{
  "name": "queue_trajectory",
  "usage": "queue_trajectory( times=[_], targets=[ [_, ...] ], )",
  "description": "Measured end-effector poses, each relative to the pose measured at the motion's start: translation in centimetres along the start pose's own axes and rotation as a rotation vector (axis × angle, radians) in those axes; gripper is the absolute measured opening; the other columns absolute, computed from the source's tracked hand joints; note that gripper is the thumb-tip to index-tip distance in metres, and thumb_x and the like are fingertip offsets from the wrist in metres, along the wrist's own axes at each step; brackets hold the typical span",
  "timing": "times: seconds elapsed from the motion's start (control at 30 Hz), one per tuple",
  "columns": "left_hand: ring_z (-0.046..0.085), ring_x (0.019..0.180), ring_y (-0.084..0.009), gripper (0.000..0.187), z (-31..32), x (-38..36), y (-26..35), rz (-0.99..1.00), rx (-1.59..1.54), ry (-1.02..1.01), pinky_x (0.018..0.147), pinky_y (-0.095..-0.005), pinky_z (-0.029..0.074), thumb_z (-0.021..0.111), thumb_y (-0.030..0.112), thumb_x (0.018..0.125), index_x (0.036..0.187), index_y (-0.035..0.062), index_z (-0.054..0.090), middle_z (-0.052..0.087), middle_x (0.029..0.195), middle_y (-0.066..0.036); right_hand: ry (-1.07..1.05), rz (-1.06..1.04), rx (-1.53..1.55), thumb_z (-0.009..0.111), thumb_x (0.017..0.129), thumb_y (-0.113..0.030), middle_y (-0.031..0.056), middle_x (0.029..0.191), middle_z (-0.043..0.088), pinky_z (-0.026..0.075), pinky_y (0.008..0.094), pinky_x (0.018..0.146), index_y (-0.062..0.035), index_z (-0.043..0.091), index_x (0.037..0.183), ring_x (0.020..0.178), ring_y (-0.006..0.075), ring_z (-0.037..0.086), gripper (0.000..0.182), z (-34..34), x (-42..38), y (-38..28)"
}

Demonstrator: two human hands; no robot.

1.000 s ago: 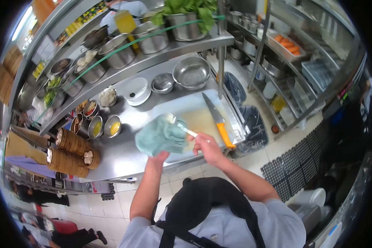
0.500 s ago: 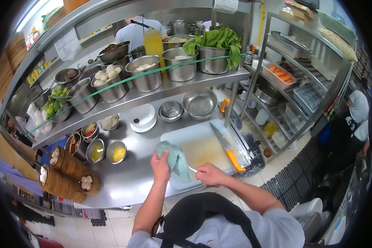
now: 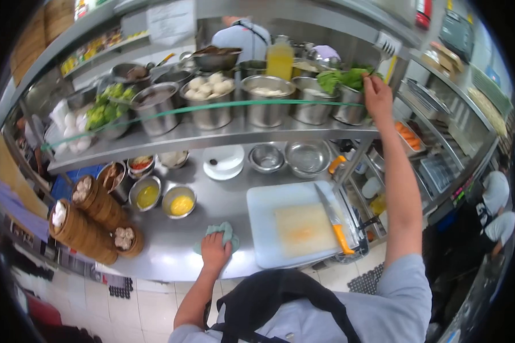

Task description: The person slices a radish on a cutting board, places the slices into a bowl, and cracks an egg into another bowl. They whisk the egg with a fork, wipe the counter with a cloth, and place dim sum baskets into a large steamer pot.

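My left hand rests on a crumpled green cloth on the steel counter, its fingers bent over the cloth. My right hand is raised high at the right end of the shelf, closed around a fork with its tines pointing up. Just left of that hand, leafy greens stick out of a steel pot. A white cutting board lies to the right of the cloth, with a yellow-handled knife along its right side.
Steel pots line the shelf, one with white balls. Bowls with yellow contents, white bowls and bamboo steamers stand on the counter. At right is a metal rack with carrots. Other people are nearby.
My right hand has risen from the cutting board to the shelf's right end with the fork. My left hand has moved left with the cloth, down onto the counter. The view has shifted.
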State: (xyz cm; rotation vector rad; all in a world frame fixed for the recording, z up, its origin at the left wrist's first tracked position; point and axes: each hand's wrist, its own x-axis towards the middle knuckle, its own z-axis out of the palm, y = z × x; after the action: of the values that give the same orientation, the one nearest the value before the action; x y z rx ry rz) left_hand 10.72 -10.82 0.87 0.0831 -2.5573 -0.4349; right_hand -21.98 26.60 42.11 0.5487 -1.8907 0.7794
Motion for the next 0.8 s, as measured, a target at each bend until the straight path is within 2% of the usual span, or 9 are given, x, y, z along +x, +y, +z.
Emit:
queue_trajectory(
  times=[0.1, 0.27, 0.37, 0.43, 0.57, 0.63, 0.7, 0.77, 0.8],
  targets=[
    [0.060, 0.095, -0.0348, 0.034, -0.3, -0.2, 0.0, -0.053, -0.079, 0.034, 0.086, -0.0454, 0.046, 0.067, 0.023, 0.080, 0.107, 0.0027, 0.064, 0.065, 0.099, -0.015, -0.079, 0.006, -0.210, 0.054, 0.098, -0.035, 0.0256, 0.087, 0.068, 0.050, 0.0468, 0.073, -0.0021, 0.068, 0.090, 0.083, 0.0435, 0.066, 0.036, 1.4, 0.3, 1.5],
    [0.060, 0.094, -0.0352, 0.035, -0.8, -0.1, -0.6, -0.063, -0.145, 0.061, 0.085, -0.0466, 0.047, 0.068, 0.023, 0.080, 0.108, 0.0027, 0.065, 0.065, 0.100, -0.015, -0.231, 0.191, -0.362, 0.042, 0.098, -0.049, 0.0261, 0.094, 0.069, 0.050, 0.0531, 0.082, -0.0032, 0.072, 0.095, 0.093, 0.0492, 0.065, 0.055, 1.0, 1.3, 2.3],
    [0.061, 0.094, -0.0353, 0.037, -0.7, 0.1, -0.6, -0.035, -0.184, 0.064, 0.084, -0.0471, 0.047, 0.069, 0.024, 0.080, 0.110, 0.0027, 0.065, 0.065, 0.100, -0.015, -0.336, 0.211, -0.465, 0.047, 0.097, -0.052, 0.0267, 0.091, 0.071, 0.050, 0.0492, 0.087, -0.0013, 0.073, 0.096, 0.094, 0.0482, 0.067, 0.057, 0.5, 3.0, 2.1],
    [0.061, 0.094, -0.0353, 0.036, -0.7, -0.1, -0.8, -0.028, -0.189, 0.070, 0.084, -0.0471, 0.047, 0.069, 0.024, 0.080, 0.110, 0.0026, 0.065, 0.065, 0.100, -0.015, -0.483, 0.430, -0.259, 0.053, 0.094, -0.058, 0.0269, 0.093, 0.071, 0.049, 0.0451, 0.092, 0.0031, 0.073, 0.097, 0.098, 0.0440, 0.068, 0.064, -0.5, 3.9, 0.9],
    [0.061, 0.094, -0.0356, 0.037, -0.2, -0.2, -0.9, -0.028, -0.199, 0.045, 0.084, -0.0470, 0.047, 0.069, 0.024, 0.080, 0.111, 0.0029, 0.065, 0.065, 0.101, -0.016, -0.373, 0.263, -0.260, 0.059, 0.092, -0.059, 0.0255, 0.106, 0.071, 0.048, 0.0387, 0.096, 0.0055, 0.070, 0.109, 0.106, 0.0350, 0.067, 0.068, -1.4, 2.3, -1.6],
    [0.060, 0.095, -0.0363, 0.038, -0.3, -0.2, -1.0, -0.048, -0.210, 0.021, 0.084, -0.0474, 0.047, 0.069, 0.024, 0.081, 0.112, 0.0022, 0.064, 0.065, 0.102, -0.016, -0.051, 0.145, -0.243, 0.063, 0.095, -0.047, 0.0218, 0.120, 0.067, 0.047, 0.0366, 0.098, 0.0028, 0.065, 0.122, 0.115, 0.0290, 0.064, 0.057, -2.5, -0.4, -4.3],
    [0.060, 0.097, -0.0370, 0.040, -0.4, -0.1, -1.4, -0.034, -0.178, -0.011, 0.085, -0.0480, 0.046, 0.069, 0.024, 0.081, 0.114, 0.0020, 0.063, 0.064, 0.104, -0.017, 0.041, 0.077, -0.022, 0.066, 0.096, -0.034, 0.0169, 0.117, 0.067, 0.046, 0.0344, 0.097, 0.0002, 0.062, 0.126, 0.113, 0.0233, 0.063, 0.045, -3.9, -5.2, -7.5],
    [0.059, 0.098, -0.0377, 0.041, -0.6, -0.3, -2.5, -0.024, -0.142, -0.041, 0.086, -0.0486, 0.046, 0.069, 0.023, 0.081, 0.116, 0.0019, 0.063, 0.064, 0.106, -0.018, -0.202, 0.246, 0.268, 0.065, 0.096, -0.024, 0.0113, 0.107, 0.068, 0.049, 0.0343, 0.093, -0.0004, 0.065, 0.118, 0.103, 0.0212, 0.064, 0.032, -5.8, -11.7, -11.2],
    [0.059, 0.100, -0.0382, 0.043, -0.8, -0.6, -3.4, -0.115, -0.081, -0.022, 0.088, -0.0494, 0.045, 0.069, 0.023, 0.081, 0.118, 0.0020, 0.061, 0.063, 0.109, -0.019, -0.519, 0.293, 0.347, 0.064, 0.096, -0.022, 0.0088, 0.101, 0.066, 0.050, 0.0336, 0.087, 0.0004, 0.065, 0.113, 0.094, 0.0197, 0.064, 0.029, -7.3, -14.9, -12.3]
  ],
)
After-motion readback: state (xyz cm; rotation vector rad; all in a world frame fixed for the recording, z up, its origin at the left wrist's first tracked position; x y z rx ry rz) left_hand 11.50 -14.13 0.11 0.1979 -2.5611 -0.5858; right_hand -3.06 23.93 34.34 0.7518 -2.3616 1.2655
